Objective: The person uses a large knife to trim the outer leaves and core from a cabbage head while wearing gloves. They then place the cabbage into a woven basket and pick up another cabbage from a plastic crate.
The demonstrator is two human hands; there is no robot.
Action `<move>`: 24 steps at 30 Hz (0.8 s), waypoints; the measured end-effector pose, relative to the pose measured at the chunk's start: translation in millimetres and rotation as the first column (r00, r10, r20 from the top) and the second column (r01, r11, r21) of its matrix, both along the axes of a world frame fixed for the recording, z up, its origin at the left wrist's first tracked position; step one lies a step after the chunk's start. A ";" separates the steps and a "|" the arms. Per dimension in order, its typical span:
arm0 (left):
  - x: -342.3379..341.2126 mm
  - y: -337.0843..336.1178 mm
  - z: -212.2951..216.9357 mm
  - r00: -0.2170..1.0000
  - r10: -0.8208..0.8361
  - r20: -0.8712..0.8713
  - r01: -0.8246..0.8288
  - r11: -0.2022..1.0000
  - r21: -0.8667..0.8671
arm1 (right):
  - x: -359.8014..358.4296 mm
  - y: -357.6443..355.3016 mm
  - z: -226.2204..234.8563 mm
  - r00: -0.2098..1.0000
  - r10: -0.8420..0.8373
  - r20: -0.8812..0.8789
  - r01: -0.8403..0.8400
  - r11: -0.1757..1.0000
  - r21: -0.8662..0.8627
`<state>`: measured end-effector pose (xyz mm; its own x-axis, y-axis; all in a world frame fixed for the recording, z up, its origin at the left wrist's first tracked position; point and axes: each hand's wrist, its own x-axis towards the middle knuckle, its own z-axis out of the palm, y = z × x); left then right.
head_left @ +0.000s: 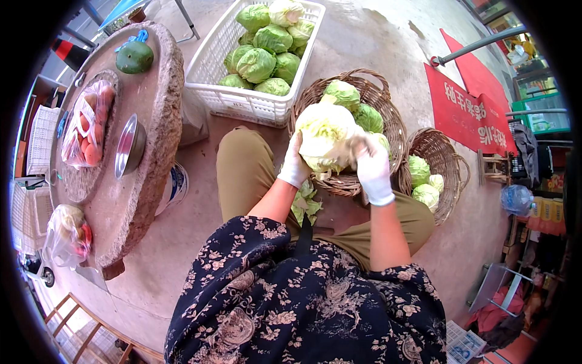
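A large pale cabbage [324, 133] is held over the near rim of a round wicker basket [397, 121]. My left hand [294, 162], in a white glove, grips its left side. At the cabbage's right side is my right hand [371, 167], also gloved, with fingers curled in. A brownish blur shows at those fingertips; what it is cannot be made out. Greener cabbages [367, 117] sit in the basket behind the held one. Loose cabbage leaves [307, 204] lie on the floor between my legs, partly under my left wrist.
A white plastic crate [242, 104] heaped with cabbages stands ahead. Right of me, a second wicker basket [451, 182] holds several cabbages. A stone table [151, 115] on the left carries a metal bowl [130, 147], bagged red produce [91, 130] and a green melon [134, 57].
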<state>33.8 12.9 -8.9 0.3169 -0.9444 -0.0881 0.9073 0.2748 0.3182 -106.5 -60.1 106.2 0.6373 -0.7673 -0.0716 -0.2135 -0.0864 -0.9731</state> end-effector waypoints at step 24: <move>-0.4 18.0 -111.8 0.930 -0.135 0.340 -0.100 0.800 0.592 | -12.7 -30.9 -194.8 0.988 -0.086 -0.127 0.148 0.743 0.653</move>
<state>33.4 30.9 -120.7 0.4205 -0.7467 -0.5153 0.7046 -0.0891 0.7040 -119.2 -91.0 -88.6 0.5131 -0.5769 -0.6355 -0.2612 0.6003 -0.7559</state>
